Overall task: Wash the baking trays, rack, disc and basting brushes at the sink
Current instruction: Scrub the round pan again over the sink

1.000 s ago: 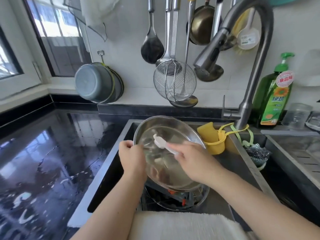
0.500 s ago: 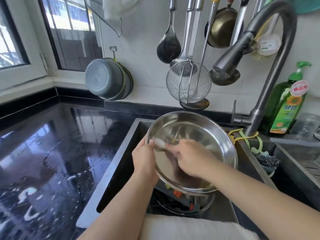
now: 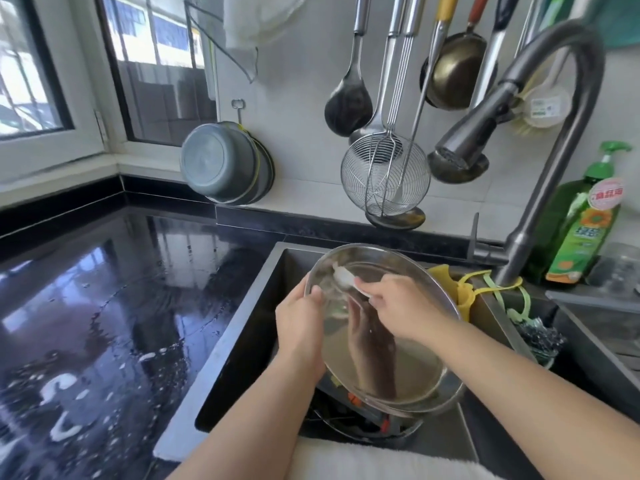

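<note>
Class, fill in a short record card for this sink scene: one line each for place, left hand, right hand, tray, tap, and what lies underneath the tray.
place: sink set in a wet black counter
left hand: grips the round metal tray's left rim
right hand: holds a white brush against the tray's inner face
round metal tray: tilted above the sink, inside facing the person
tap: no water seen running
underneath: more metal ware with orange bits, not clear enough to identify
</note>
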The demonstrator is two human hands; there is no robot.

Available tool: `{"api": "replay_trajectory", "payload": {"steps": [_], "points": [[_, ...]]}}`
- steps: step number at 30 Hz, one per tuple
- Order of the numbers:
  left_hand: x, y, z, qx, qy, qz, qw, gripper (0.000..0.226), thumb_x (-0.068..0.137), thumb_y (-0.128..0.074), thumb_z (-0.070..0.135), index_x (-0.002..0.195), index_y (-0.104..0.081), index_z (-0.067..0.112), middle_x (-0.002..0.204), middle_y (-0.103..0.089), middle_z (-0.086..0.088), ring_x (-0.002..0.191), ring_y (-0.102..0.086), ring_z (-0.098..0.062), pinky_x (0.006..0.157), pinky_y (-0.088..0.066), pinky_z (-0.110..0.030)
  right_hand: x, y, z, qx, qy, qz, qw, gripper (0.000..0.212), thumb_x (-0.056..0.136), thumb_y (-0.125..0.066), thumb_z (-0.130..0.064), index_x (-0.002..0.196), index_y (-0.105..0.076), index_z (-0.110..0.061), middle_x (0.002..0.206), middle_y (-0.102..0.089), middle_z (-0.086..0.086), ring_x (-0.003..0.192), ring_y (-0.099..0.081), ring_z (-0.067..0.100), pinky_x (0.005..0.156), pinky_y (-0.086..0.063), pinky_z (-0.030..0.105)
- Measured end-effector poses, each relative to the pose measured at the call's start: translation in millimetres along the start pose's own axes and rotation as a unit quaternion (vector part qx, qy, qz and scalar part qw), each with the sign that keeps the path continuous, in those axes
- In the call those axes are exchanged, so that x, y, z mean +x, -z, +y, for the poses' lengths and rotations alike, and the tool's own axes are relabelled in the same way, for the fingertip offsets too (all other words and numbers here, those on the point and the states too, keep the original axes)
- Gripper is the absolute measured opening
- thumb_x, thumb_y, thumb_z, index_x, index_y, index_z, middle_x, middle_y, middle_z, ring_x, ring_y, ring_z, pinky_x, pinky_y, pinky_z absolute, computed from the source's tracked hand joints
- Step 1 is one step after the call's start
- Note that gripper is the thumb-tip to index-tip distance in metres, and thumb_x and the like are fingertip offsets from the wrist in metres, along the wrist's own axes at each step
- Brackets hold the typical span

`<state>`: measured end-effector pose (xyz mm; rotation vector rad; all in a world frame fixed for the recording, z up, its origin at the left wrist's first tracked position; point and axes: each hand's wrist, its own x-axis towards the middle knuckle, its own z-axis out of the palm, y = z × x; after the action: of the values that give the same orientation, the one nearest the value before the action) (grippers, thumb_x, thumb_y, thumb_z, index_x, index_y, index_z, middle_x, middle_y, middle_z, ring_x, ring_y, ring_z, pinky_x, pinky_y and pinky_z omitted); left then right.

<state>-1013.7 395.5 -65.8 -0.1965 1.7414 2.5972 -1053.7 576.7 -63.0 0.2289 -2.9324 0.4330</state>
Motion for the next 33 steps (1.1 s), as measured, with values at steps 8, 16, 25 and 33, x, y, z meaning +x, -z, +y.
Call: {"api": "replay_trajectory", "payload": {"steps": [8,16,25,33], "points": [[5,4,-2,-0.006,0.000,0.009,1.000,0.046,0.101,-0.046,0.005,0.108,-0.082,0.034,0.108,-0.080,-0.003,0.110,-0.072,-0.033,0.103,-0.054,-0.058,-52,5,-11,-0.025,0.156,-0.108,0.982,0.043,0.106,-0.047,-0.034,0.136,-0.048,-0.065,0.101,-0.055,-0.011,0.096,-0.054,0.014,0.081,-0.048,0.035],[2,6,1,-0.002,0.020,0.012,1.000,0.044,0.102,-0.048,0.004,0.107,-0.082,0.029,0.098,-0.080,-0.003,0.096,-0.074,-0.028,0.083,-0.060,-0.041,-50,12,-14,-0.059,0.176,-0.148,0.971,0.048,0.101,-0.021,-0.058,0.138,-0.051,-0.056,0.091,-0.048,-0.013,0.084,-0.051,0.009,0.075,-0.045,0.030],[-7,-3,5,0.046,0.005,-0.017,0.999,0.042,0.099,-0.051,0.004,0.111,-0.081,0.032,0.104,-0.080,0.001,0.108,-0.073,-0.029,0.098,-0.058,-0.051,-81,27,2,-0.141,0.205,-0.175,0.952,0.057,0.109,-0.040,-0.022,0.146,-0.032,-0.065,0.092,-0.040,-0.012,0.077,-0.045,0.010,0.065,-0.039,0.033],[-6,2,11,0.014,0.050,0.018,0.998,0.037,0.101,-0.053,0.004,0.109,-0.081,0.026,0.101,-0.080,-0.004,0.099,-0.075,-0.026,0.079,-0.062,-0.040,-74,18,-6,-0.099,0.199,-0.161,0.962,0.048,0.109,-0.044,-0.027,0.145,-0.041,-0.057,0.091,-0.044,-0.011,0.080,-0.046,0.010,0.068,-0.041,0.032]]}}
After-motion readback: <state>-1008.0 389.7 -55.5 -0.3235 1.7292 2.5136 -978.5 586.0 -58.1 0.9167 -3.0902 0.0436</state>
